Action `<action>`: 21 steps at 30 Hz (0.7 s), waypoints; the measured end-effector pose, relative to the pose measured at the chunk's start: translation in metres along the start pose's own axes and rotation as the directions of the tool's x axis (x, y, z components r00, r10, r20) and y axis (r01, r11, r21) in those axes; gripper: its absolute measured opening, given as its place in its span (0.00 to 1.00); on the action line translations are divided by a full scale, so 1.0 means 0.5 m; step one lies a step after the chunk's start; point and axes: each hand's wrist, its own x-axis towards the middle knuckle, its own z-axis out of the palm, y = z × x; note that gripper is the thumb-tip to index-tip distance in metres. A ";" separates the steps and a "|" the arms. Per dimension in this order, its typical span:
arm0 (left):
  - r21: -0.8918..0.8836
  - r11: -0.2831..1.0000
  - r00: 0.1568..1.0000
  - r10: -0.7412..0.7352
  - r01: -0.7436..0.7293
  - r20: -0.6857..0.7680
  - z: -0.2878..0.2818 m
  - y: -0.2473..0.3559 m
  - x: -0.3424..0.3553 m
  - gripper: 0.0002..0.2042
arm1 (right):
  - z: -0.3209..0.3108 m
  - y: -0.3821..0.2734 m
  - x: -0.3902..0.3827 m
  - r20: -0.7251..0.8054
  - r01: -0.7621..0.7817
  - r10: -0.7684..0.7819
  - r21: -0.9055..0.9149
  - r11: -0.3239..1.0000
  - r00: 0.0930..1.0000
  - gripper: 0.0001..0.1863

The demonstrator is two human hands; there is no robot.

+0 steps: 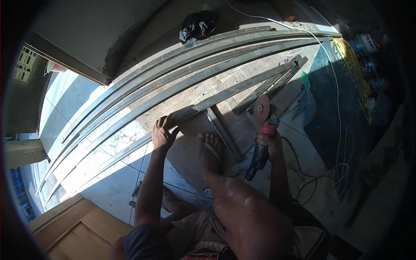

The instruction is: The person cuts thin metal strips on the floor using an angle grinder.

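Note:
My right hand (272, 145) is wrapped round a red and black angle grinder (262, 149). Its reddish cutting disc (261, 108) points away from me and stands apart from the metal. My left hand (163, 133) grips a long grey metal tube (242, 86), with fingers over the far side and the thumb nearer me. That tube slants from lower left to upper right. Under it, a short metal tube (224, 135) lies crosswise beside my sandalled foot (209, 149). Two more short tubes (260, 92) lie by its far right end.
Several long metal tubes (182, 80) run along the floor beyond my hands. A black plastic bag (198, 27) sits behind them. A dark sheet (323, 99) and a white cable (333, 73) lie at right. A wooden panel (86, 234) is at lower left.

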 end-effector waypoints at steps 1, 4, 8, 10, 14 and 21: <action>0.020 1.000 0.999 -0.023 0.024 -0.022 -0.005 -0.016 -0.024 0.29 | 0.015 -0.001 -0.004 0.067 -0.033 0.034 -0.026 0.999 0.997 0.26; -0.036 0.997 0.997 -0.072 0.071 -0.041 -0.015 -0.048 -0.056 0.23 | 0.062 0.011 -0.004 0.172 -0.066 0.082 -0.099 0.993 0.982 0.28; -0.276 0.947 0.982 -0.184 0.164 -0.046 -0.023 -0.060 -0.073 0.16 | 0.124 0.044 0.014 0.251 -0.133 0.212 -0.296 0.946 0.944 0.30; -0.361 0.910 0.972 -0.232 0.206 -0.031 -0.027 -0.076 -0.079 0.16 | 0.162 0.060 0.028 0.293 -0.113 0.227 -0.360 0.926 0.929 0.31; -0.303 0.942 0.981 -0.176 0.146 -0.075 -0.031 -0.085 -0.074 0.15 | 0.179 0.094 0.076 0.370 0.000 0.212 -0.498 0.867 0.904 0.33; -0.236 0.966 0.981 -0.140 0.106 -0.133 -0.029 -0.089 -0.078 0.15 | 0.198 0.090 0.090 0.330 -0.061 0.324 -0.611 0.789 0.887 0.31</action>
